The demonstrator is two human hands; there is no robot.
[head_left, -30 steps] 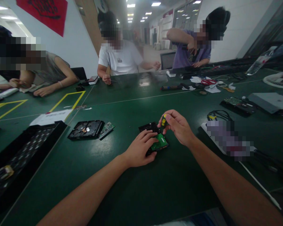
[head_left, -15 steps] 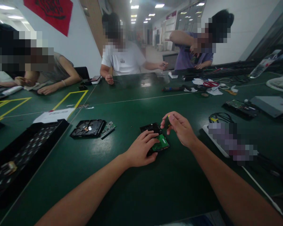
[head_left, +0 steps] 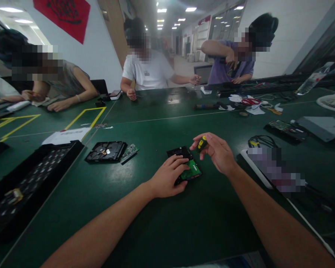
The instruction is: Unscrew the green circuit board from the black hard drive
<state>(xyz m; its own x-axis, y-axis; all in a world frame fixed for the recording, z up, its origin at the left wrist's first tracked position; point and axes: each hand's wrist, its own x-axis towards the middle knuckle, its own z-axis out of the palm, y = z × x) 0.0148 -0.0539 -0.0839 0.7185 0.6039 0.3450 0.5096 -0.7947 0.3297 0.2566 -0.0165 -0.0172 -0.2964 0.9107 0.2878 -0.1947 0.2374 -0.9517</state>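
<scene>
A black hard drive with a green circuit board (head_left: 194, 169) lies on the dark green table (head_left: 145, 230). My left hand (head_left: 169, 176) rests on its left side, with the fingers spread over the board. Just above the drive's right side, my right hand (head_left: 216, 150) holds a small yellow and black screwdriver (head_left: 201, 143) by the handle, between thumb and fingers. The screwdriver's tip is too small to make out. Left of the drive are another black drive (head_left: 104, 152) and a loose circuit board (head_left: 130, 152).
A long black tray (head_left: 36, 186) stands at the left, with a paper sheet (head_left: 65, 136) behind it. On the right are a white-edged device (head_left: 257, 169), a cable (head_left: 262, 141), another drive (head_left: 284, 130) and a grey box (head_left: 324, 128). Several people sit across the table.
The screwdriver has turned in my right hand, and more of its yellow handle shows. My left hand stays on the drive. The whole view has shifted slightly.
</scene>
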